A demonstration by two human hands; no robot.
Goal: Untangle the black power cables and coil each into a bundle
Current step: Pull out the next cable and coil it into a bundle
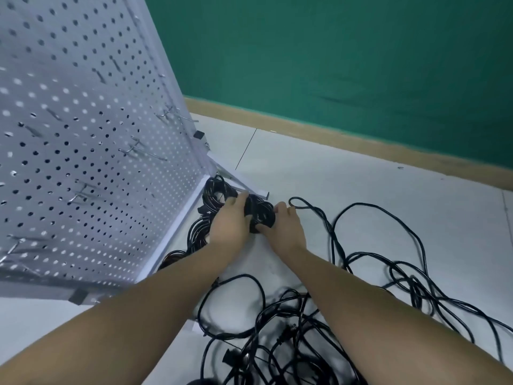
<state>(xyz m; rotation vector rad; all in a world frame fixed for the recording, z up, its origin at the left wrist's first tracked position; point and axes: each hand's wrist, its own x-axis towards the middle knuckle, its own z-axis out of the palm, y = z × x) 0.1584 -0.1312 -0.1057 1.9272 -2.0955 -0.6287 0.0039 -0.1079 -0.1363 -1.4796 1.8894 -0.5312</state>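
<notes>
Both hands grip one bundle (260, 212) of black cable on the pale tiled floor (374, 184). It is a tight, roundish coil with no clear long axis. The left hand (230, 219) curls over its left side and the right hand (286, 225) pinches its right. Finished coils (215, 190) lie against the white pegboard (83, 134) base. Loose cables (388, 269) sprawl in glossy loops to the right and nearer the person.

Two bare arms, left forearm (125, 309) and right forearm (374, 307), uncovered down to the frame edge, tapering to the wrists. Both left hand (227, 222) and right hand (287, 227) bare too; finger detail blurred.
</notes>
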